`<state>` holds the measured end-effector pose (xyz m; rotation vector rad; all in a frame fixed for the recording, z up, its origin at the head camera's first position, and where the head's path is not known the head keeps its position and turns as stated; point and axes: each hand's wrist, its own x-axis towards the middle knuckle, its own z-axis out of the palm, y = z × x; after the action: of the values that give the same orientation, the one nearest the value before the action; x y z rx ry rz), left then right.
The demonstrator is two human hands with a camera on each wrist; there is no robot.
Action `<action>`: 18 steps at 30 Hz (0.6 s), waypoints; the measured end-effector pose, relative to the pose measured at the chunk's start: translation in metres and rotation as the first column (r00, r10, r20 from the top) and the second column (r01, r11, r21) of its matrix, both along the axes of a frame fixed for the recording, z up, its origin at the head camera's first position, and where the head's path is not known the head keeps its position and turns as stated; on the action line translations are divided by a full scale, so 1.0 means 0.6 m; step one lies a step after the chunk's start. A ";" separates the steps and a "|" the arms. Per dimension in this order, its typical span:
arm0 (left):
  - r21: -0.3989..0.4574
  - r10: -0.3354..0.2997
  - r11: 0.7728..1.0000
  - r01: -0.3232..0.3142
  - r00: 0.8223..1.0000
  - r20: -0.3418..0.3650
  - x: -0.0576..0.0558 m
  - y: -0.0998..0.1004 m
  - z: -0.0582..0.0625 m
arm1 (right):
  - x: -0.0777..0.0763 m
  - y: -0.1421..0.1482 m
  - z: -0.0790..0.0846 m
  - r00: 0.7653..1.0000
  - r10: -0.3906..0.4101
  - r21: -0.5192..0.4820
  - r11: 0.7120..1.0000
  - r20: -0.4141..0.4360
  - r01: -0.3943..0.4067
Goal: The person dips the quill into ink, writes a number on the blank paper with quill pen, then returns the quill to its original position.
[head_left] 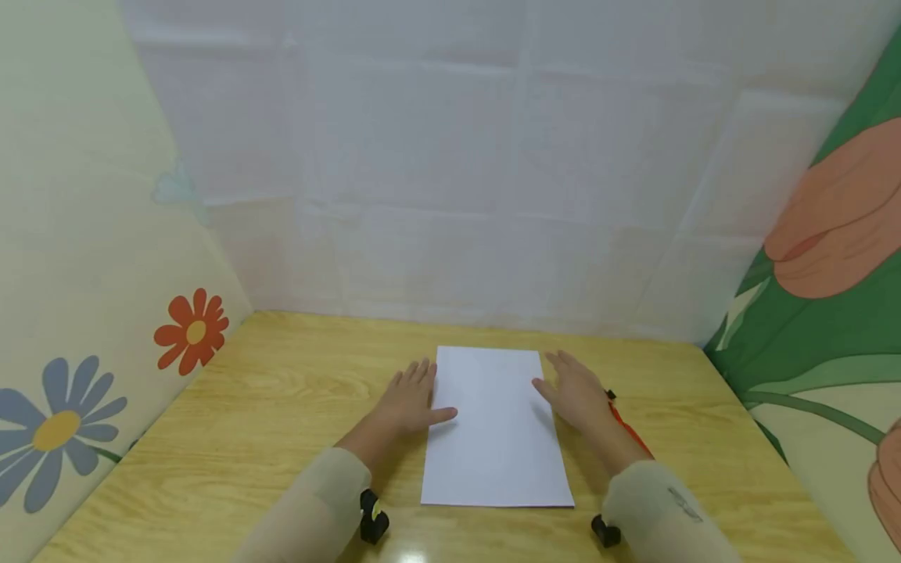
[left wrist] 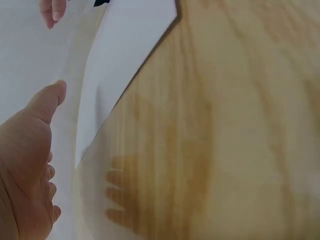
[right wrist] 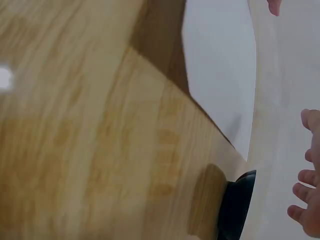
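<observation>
Nothing gripped — left hand (head_left: 408,404) and right hand (head_left: 576,395) hover, fingers extended, at the long edges of the white paper (head_left: 493,438), flat between them. Light, even pressure from both sides should keep it square — smooth, crisp-cornered rectangle on a glossy, wood-grained table (head_left: 274,407).

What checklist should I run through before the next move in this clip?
1. White paper lying on the table: ok.
2. Left hand at the paper's left side, fingers extended, holding nothing: ok.
3. Right hand at the paper's right side, holding nothing: ok.
4. Paper gripped by either hand: not ok; neither has hold of it.
5. Dark object near the paper identified: cannot tell; the right wrist view shows only part of it.
6. Single sheet rather than a stack: cannot tell from these views.
</observation>
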<state>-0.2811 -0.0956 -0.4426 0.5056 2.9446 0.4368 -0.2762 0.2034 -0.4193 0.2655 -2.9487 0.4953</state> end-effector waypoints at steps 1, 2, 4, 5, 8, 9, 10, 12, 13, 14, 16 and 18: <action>0.001 -0.009 1.000 0.009 1.000 0.004 0.002 0.000 -0.001 | 0.002 0.003 0.000 1.000 -0.007 -0.019 1.000 0.000 0.007; 0.002 -0.017 1.000 0.017 1.000 0.008 0.005 0.000 -0.003 | 0.004 0.006 -0.001 1.000 -0.011 -0.032 0.999 -0.001 0.011; 0.006 -0.034 0.999 0.034 0.999 0.012 0.009 -0.001 -0.007 | 0.008 0.012 -0.002 1.000 -0.019 -0.064 0.998 0.006 0.019; 0.009 -0.040 0.999 0.040 0.999 0.016 0.011 -0.002 -0.009 | 0.010 0.015 -0.003 1.000 -0.020 -0.079 0.997 0.008 0.020; 0.020 -0.059 0.998 0.058 0.998 0.006 0.015 -0.005 -0.018 | 0.015 0.023 -0.004 1.000 -0.019 -0.108 0.994 0.004 0.020; 0.018 -0.061 0.998 0.060 0.998 0.008 0.016 -0.007 -0.020 | 0.017 0.025 -0.005 1.000 -0.020 -0.114 0.993 0.005 0.021; 0.014 -0.061 0.998 0.061 0.998 0.010 0.018 -0.008 -0.022 | 0.018 0.028 -0.005 1.000 -0.021 -0.118 0.993 0.002 0.021; 0.020 -0.065 0.998 0.065 0.998 0.004 0.023 -0.010 -0.025 | 0.021 0.032 -0.007 1.000 -0.018 -0.118 0.993 0.000 0.018; 0.022 -0.065 0.998 0.065 0.998 0.008 0.026 -0.011 -0.026 | 0.022 0.035 -0.007 1.000 -0.019 -0.115 0.993 0.000 0.019; 0.028 -0.069 0.997 0.068 0.998 0.011 0.028 -0.012 -0.026 | 0.024 0.038 -0.008 1.000 -0.021 -0.118 0.993 0.002 0.021; 0.048 -0.078 0.996 0.077 0.997 0.018 0.035 -0.014 -0.028 | 0.026 0.043 -0.009 1.000 -0.020 -0.121 0.992 0.005 0.020; 0.074 -0.095 0.993 0.093 0.995 0.022 0.042 -0.016 -0.029 | 0.029 0.047 -0.010 1.000 -0.019 -0.119 0.993 0.008 0.020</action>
<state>-0.2561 -0.1052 -0.4601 0.6398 2.8745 0.5366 -0.2587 0.2317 -0.4252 0.2215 -2.9112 0.6676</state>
